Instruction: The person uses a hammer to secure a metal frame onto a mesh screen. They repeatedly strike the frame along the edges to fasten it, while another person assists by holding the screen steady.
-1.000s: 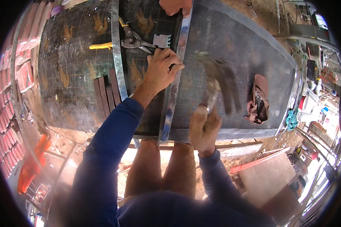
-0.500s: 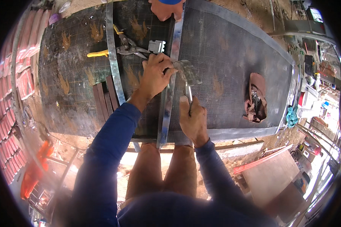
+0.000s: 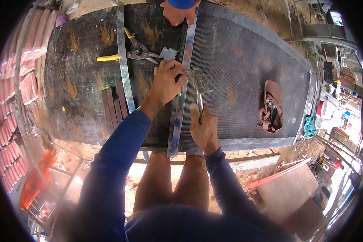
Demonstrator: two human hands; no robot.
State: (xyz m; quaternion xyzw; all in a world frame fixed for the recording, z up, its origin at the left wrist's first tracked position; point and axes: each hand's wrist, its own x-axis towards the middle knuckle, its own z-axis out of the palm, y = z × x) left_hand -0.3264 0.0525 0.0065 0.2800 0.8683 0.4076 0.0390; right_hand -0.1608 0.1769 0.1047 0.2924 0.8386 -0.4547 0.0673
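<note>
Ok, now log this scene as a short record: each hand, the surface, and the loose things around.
Left hand: fingertips at the shiny metal strip; anything pinched is hidden
Right hand: gripping the hammer by its handle
Hammer head: close beside the left fingertips
Surface: dark mesh right of the strip
Beyond left hand: yellow-handled snips, small grey piece
Left side: dark brown bars, side by side
Right side: open brown cloth pouch, dark pieces inside

The metal strip is glossy, the mesh matt.
</note>
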